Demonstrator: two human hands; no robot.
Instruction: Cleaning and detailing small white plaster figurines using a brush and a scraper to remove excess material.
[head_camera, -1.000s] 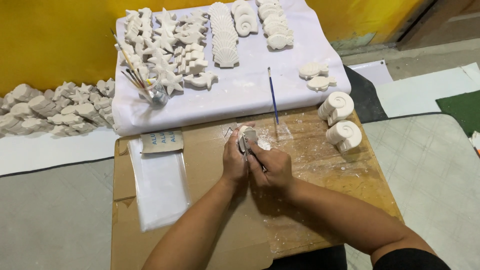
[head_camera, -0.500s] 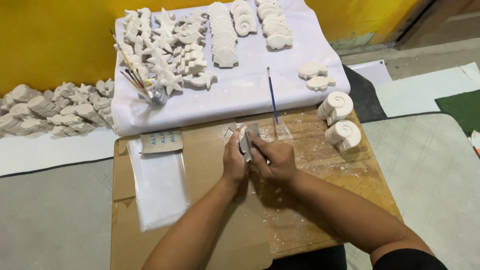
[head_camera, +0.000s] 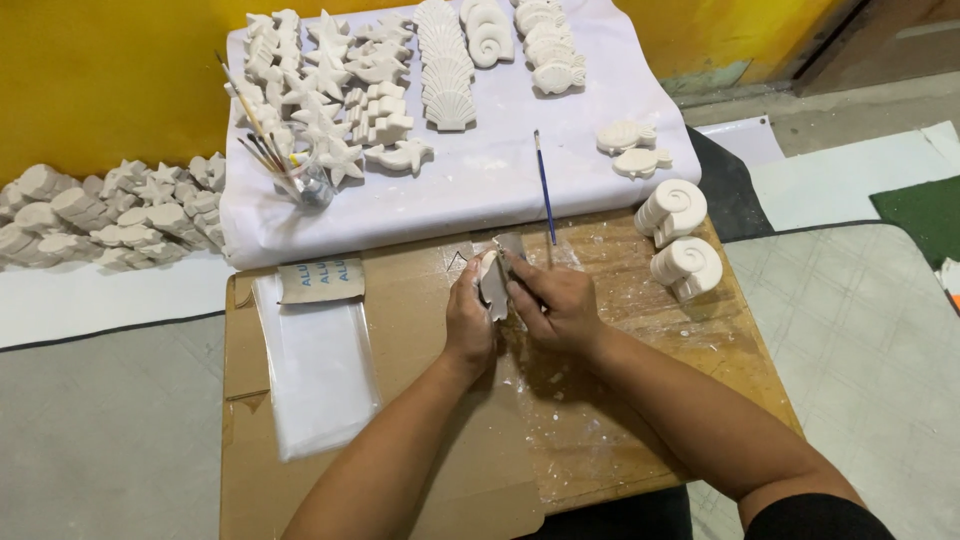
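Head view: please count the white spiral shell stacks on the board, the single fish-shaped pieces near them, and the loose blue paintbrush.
White plaster spiral shell stacks: 2
White plaster fish-shaped pieces: 2
Blue-handled paintbrush: 1
Total: 5

Beyond the fingers (head_camera: 520, 275) lie a blue brush (head_camera: 544, 185) and white cloth (head_camera: 500, 180) bearing shell casts (head_camera: 448, 75); spiral casts (head_camera: 672, 210) right, plastic bag (head_camera: 315, 365) left.

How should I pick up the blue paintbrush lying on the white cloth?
Pinch the blue paintbrush by the middle of its thin handle, coming straight down from above. It lies flat with bare white cloth on both sides, so probably nothing gets bumped.
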